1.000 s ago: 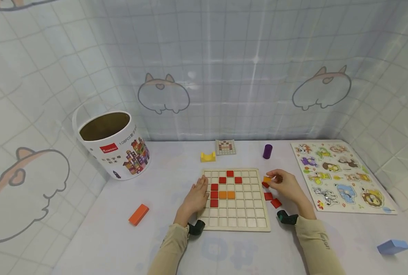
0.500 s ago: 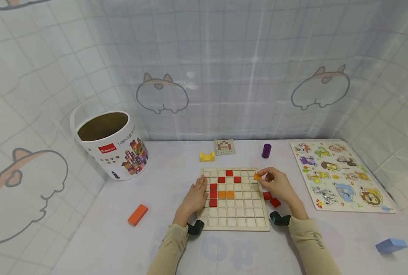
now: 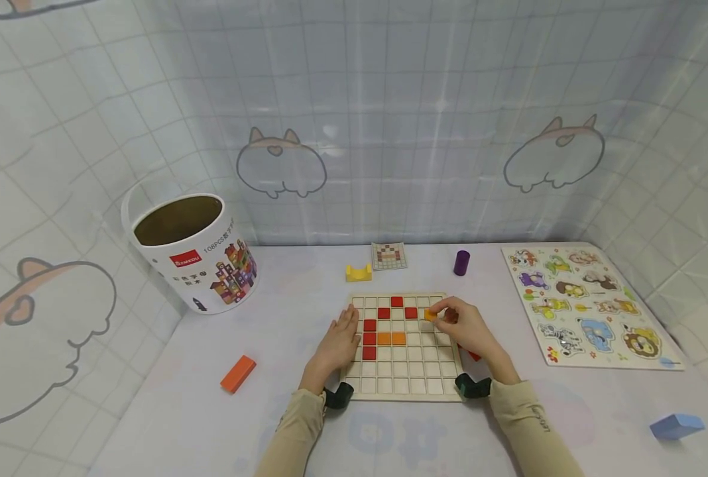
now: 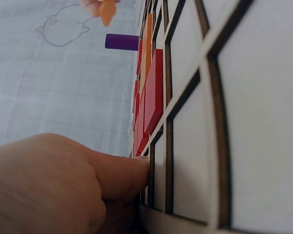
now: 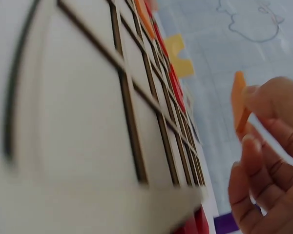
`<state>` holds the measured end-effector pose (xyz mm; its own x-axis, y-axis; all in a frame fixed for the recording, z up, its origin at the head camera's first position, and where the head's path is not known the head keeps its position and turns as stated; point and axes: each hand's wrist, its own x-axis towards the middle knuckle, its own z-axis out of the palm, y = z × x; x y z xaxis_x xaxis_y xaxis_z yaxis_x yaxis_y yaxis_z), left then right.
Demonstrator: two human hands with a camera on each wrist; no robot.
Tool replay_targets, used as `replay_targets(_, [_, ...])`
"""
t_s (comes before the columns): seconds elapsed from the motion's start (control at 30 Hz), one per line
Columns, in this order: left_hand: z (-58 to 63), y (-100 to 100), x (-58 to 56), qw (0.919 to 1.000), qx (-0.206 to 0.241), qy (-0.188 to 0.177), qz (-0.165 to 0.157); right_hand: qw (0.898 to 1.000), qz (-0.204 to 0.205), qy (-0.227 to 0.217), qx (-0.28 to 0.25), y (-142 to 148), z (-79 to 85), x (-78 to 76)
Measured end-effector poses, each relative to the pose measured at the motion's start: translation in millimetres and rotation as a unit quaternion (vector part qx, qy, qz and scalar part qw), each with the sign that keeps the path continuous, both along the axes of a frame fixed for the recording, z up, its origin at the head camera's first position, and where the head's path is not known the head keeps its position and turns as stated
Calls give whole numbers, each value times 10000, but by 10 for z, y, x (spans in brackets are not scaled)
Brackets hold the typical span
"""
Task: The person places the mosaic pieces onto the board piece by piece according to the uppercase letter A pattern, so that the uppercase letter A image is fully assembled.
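A wooden grid board (image 3: 406,387) lies on the table, with several red square tiles (image 3: 369,338) and two orange tiles (image 3: 391,338) set in its cells. My right hand (image 3: 469,326) pinches another orange tile (image 5: 239,103) between thumb and fingertips, raised above the board's upper right part. In the left wrist view that tile also shows, held up beyond the board. My left hand (image 3: 337,343) rests on the board's left edge, fingers straight, with the thumb along the rim in the left wrist view. Loose red tiles (image 3: 474,355) lie by the right edge, partly hidden by my right hand.
A small pattern card (image 3: 389,256), a yellow block (image 3: 358,273) and a purple cylinder (image 3: 461,263) stand behind the board. At left are a white bucket (image 3: 211,265) and an orange block (image 3: 238,374). An animal puzzle (image 3: 592,305) and a blue block (image 3: 677,426) are at right.
My right hand has carried the orange tile leftward from beside the board's right edge to over its upper right cells. My left hand stays in place on the left edge.
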<state>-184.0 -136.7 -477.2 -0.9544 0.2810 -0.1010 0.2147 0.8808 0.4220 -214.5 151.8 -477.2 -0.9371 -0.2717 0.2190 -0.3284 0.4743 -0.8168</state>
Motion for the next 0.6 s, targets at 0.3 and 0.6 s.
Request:
replay_targets(0.3, [19, 6, 0, 10000, 66, -31, 17, 9991, 371, -132, 184, -137, -133, 18])
replay_targets(0.6, [21, -7, 10, 9998, 203, -48, 4, 9961, 697, -475, 269, -227, -164, 70])
